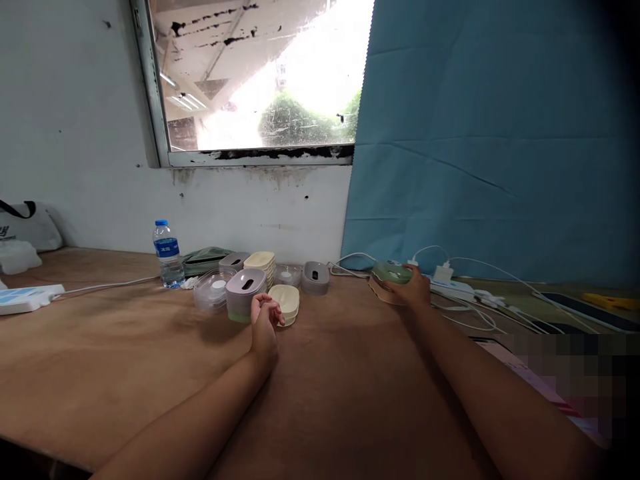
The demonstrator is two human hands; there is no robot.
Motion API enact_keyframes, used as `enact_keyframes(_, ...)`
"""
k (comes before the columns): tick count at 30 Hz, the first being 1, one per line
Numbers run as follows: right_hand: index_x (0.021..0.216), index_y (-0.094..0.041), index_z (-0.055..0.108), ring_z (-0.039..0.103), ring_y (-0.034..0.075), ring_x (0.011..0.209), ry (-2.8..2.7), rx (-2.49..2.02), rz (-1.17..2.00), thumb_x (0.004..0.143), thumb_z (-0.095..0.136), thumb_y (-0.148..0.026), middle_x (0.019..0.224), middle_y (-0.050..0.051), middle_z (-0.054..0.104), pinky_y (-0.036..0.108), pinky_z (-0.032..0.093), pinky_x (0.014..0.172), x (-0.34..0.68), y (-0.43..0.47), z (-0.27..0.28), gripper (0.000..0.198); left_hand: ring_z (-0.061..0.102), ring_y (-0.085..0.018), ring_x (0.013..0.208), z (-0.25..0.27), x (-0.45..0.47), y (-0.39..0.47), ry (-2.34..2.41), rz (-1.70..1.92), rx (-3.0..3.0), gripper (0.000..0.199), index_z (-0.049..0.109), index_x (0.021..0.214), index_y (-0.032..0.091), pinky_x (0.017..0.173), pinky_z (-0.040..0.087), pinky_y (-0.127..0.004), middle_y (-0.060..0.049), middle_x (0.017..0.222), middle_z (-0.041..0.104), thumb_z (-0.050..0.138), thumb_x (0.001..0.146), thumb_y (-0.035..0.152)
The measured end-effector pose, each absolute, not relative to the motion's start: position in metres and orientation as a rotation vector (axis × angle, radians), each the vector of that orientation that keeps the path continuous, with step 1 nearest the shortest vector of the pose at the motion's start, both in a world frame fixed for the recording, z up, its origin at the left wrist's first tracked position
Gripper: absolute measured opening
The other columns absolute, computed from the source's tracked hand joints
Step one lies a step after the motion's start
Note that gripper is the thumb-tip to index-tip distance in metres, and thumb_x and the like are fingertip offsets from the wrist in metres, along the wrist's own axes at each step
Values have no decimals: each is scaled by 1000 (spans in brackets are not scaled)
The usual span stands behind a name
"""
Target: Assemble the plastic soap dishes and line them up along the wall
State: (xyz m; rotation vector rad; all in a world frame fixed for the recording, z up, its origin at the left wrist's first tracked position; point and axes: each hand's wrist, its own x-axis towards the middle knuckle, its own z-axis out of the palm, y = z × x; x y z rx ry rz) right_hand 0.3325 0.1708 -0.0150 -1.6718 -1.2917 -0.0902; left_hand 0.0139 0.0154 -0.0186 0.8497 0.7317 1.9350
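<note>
My left hand [266,327] is raised over the table with its fingers loosely curled and slightly apart, and nothing shows in it. Just beyond it are a cream oval container stack [286,304] and a lilac oval container [246,293] with a dark slot in its top and a green base. Over on the right, my right hand [413,285] grips a green rounded object [392,272], thumb on the near side and fingers over the far side. Its exact kind is hard to make out. Beneath it lies a brown, cardboard-like piece [387,293].
Clear round containers [213,288], a taller cream stack [261,261] and a grey slotted container [315,278] stand near the wall. A water bottle [168,257] is beside a green pouch [205,259]. White cables and a power strip [453,288] run along the right; a phone [525,373] lies nearer.
</note>
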Motion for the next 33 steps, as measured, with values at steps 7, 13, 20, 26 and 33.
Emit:
enact_keyframes(7, 111, -19, 42, 43, 35, 101, -1360, -1653, -163, 50, 66, -41, 106, 14, 46, 45, 35, 78, 331, 158, -5, 69, 35, -3, 32, -19, 2, 24, 1138, 1739, 860, 10, 37, 69, 20, 36, 28, -15, 10, 50, 38, 42, 61, 25)
enact_keyframes(13, 98, -19, 55, 45, 24, 104, -1847, -1402, -193, 66, 57, -26, 105, 7, 52, 36, 33, 90, 272, 150, 11, 33, 39, -7, 27, -27, -8, 36, 1259, 1432, 1017, 5, 42, 60, 17, 32, 28, -19, 7, 43, 43, 43, 58, 22)
enact_keyframes(20, 104, -17, 57, 48, 24, 104, -2152, -1381, -58, 68, 65, -32, 113, 10, 50, 35, 36, 91, 182, 165, -12, 40, 38, -8, 34, -26, -13, 37, 1453, 1423, 1337, 9, 45, 53, 17, 39, 26, -19, 6, 40, 40, 46, 62, 20)
enact_keyframes(26, 110, -15, 48, 54, 19, 94, -2110, -1495, -2, 85, 47, -27, 111, 7, 52, 40, 46, 79, 164, 178, -25, 28, 37, -9, 50, -17, -19, 32, 1544, 1532, 1674, 7, 46, 56, 18, 50, 25, -21, 6, 49, 40, 50, 62, 17)
enact_keyframes(33, 98, -12, 57, 42, 28, 109, -2020, -1421, 12, 75, 55, -39, 115, 14, 44, 41, 32, 93, 170, 163, -6, 35, 42, -12, 60, -19, -23, 35, 1630, 1486, 2103, 3, 47, 65, 18, 58, 33, -24, 2, 64, 41, 48, 64, 15)
